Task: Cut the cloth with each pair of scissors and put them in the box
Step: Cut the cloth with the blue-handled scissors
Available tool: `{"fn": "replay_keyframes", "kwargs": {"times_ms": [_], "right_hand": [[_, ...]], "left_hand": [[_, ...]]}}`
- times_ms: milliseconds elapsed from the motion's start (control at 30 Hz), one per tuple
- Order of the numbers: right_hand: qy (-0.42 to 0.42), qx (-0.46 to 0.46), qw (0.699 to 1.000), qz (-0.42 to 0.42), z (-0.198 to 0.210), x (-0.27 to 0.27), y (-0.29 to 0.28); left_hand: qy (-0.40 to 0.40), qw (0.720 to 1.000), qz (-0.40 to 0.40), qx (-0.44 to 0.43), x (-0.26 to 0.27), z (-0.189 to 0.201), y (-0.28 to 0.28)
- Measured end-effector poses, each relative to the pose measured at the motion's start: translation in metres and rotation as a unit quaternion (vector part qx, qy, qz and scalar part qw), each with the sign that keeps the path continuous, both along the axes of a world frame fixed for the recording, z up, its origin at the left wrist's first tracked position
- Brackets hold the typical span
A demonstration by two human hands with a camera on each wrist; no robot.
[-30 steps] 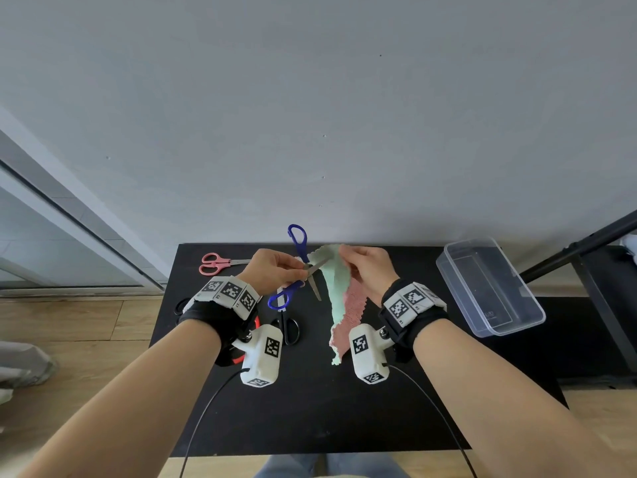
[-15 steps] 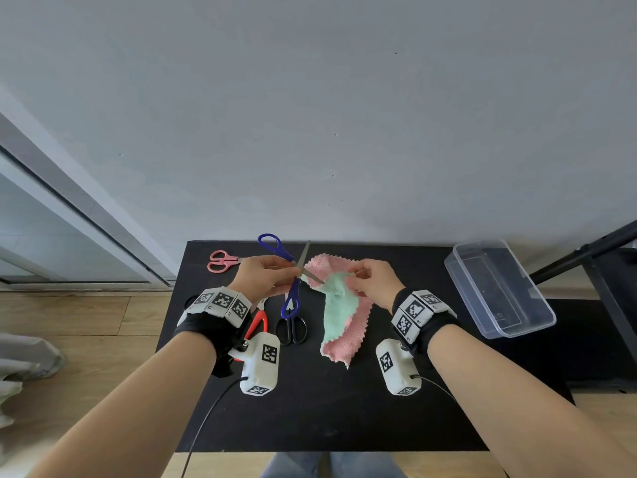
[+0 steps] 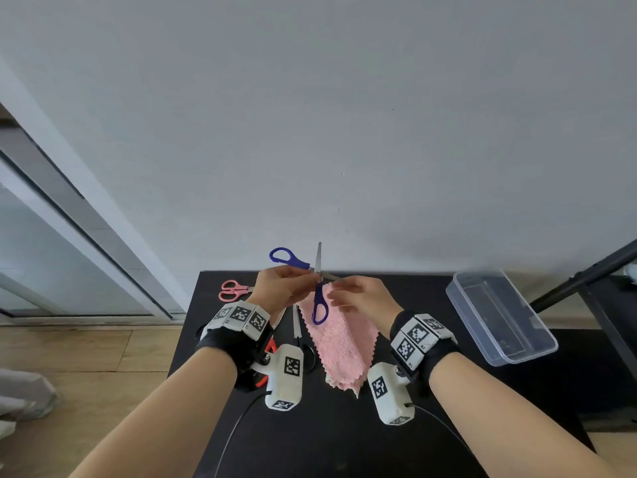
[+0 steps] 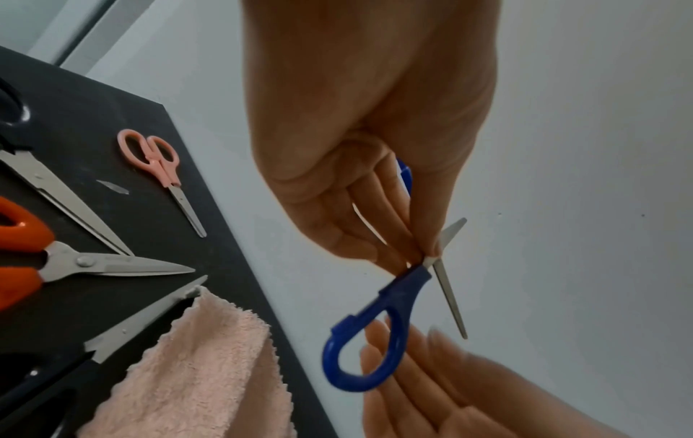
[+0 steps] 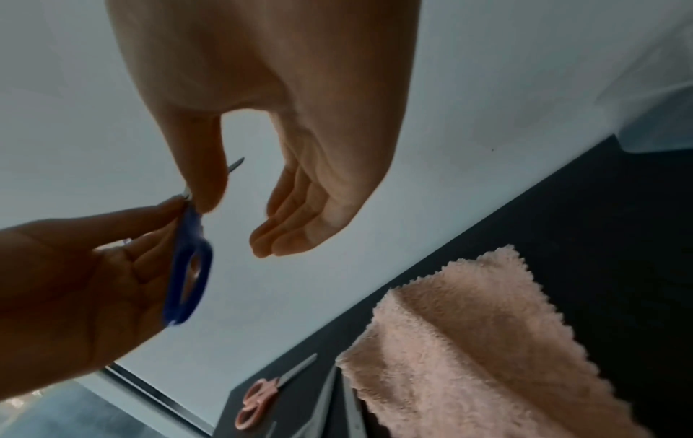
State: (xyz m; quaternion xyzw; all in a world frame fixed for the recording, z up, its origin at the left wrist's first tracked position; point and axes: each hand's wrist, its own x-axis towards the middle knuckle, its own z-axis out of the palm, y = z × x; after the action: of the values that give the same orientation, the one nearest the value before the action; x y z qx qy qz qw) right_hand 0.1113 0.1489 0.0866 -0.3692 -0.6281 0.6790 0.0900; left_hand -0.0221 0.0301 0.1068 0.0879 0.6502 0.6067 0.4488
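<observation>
Cloth (image 3: 339,334) now flat, pink side up

Black table (image 3: 344,439) set against pale wall. Pink cloth (image 3: 339,343) laid near centre, one black-handled scissors (image 4: 124,332) blade tip touching its edge. Pink scissors (image 3: 231,290) placed at far left corner. Orange-handled scissors (image 4: 56,260) and long steel-bladed pair (image 4: 63,195) laid left of cloth. Clear plastic box (image 3: 499,315) placed at right edge.
</observation>
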Motion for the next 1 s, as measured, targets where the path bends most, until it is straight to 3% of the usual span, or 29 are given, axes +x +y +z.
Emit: {"fn": "replay_keyframes", "kwargs": {"times_ms": [100,267,500,733,867,1000], "right_hand": [[0.037,-0.052,0.996,-0.057,0.004,-0.002,-0.008],[0.079,-0.082,0.993,-0.029,0.008,-0.001,-0.019],[0.049,-0.016,0.999,-0.013,0.011,-0.003,-0.017],[0.001,0.031,0.999,0.032,0.013,0.005,-0.004],[-0.019,0.051,0.997,0.052,0.014,0.01,0.001],[-0.018,0.062,0.997,0.048,0.016,0.013,0.003]], "left_hand": [[-0.014,0.999,0.026,0.03,0.002,0.011,0.003],[-0.02,0.998,0.044,0.044,0.003,0.018,0.003],[-0.02,0.999,0.016,0.029,-0.001,0.016,-0.004],[0.011,0.997,0.08,0.014,-0.021,0.015,-0.019],[0.043,0.998,0.034,-0.009,-0.027,0.014,-0.023],[0.025,1.0,0.01,0.001,-0.03,0.014,-0.026]]}}
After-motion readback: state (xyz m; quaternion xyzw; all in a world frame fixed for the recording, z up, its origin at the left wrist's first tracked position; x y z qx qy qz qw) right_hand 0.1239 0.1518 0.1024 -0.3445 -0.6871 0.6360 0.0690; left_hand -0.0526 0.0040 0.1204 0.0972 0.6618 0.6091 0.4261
